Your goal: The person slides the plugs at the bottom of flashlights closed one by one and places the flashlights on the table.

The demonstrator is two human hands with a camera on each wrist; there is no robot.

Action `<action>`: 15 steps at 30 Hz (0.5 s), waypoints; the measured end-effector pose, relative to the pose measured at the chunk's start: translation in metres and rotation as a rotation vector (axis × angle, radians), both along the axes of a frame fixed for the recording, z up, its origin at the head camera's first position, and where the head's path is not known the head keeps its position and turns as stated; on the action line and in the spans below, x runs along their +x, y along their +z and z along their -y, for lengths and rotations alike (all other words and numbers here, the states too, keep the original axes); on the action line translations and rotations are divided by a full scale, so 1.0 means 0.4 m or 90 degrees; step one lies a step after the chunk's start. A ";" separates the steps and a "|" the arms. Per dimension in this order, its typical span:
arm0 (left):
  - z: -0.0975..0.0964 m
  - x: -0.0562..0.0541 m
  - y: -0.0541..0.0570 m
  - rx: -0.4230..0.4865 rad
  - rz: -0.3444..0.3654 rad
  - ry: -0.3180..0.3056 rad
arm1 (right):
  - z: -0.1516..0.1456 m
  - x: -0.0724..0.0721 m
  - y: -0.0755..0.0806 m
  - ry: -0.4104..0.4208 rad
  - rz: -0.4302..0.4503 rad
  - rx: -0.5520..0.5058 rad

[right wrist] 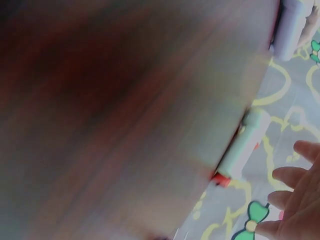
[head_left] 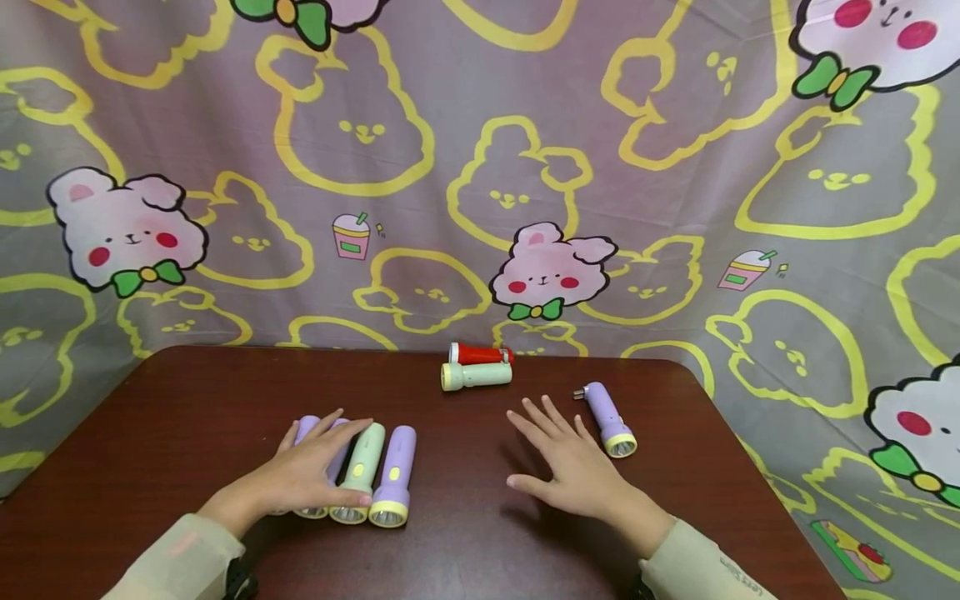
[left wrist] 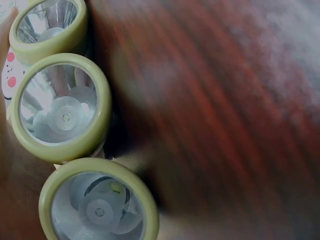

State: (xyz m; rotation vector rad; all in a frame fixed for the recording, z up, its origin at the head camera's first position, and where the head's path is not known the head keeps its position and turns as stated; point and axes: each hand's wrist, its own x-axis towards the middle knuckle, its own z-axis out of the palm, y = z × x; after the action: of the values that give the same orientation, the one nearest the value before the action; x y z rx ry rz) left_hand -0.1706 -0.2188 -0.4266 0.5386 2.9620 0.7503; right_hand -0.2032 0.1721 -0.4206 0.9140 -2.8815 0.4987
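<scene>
My left hand (head_left: 300,479) lies across a row of flashlights, thumb at the yellow head of a green flashlight (head_left: 366,457) and fingers reaching toward its far end. To the right of that one is a purple flashlight (head_left: 397,467); more purple flashlights (head_left: 306,427) are partly hidden under the hand. In the left wrist view, yellow-rimmed lenses (left wrist: 62,107) face the near side. My right hand (head_left: 573,471) hovers over the table with fingers spread, holding nothing. Just beyond it, a purple flashlight (head_left: 604,414) lies with metal plug prongs out at its tail.
At the far edge of the brown table (head_left: 315,383) another green flashlight (head_left: 487,375) lies on its side, in front of a red flashlight (head_left: 477,355). A patterned curtain (head_left: 420,200) with cartoon bears hangs behind the table and along its right side.
</scene>
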 end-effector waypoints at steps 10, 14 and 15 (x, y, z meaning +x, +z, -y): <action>0.000 -0.002 -0.003 -0.004 -0.001 -0.003 | -0.092 -0.014 -0.003 -0.071 -0.067 0.020; 0.001 -0.001 -0.004 -0.003 -0.004 -0.001 | -0.123 -0.019 -0.006 -0.095 -0.069 0.028; 0.001 0.000 -0.004 -0.003 -0.005 0.000 | -0.130 -0.020 -0.008 -0.099 -0.070 0.031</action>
State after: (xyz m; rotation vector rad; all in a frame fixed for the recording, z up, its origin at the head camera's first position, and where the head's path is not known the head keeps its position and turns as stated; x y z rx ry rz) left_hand -0.1707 -0.2191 -0.4281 0.5425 2.9709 0.7417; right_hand -0.2111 0.2241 -0.4238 0.6910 -2.8460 0.3553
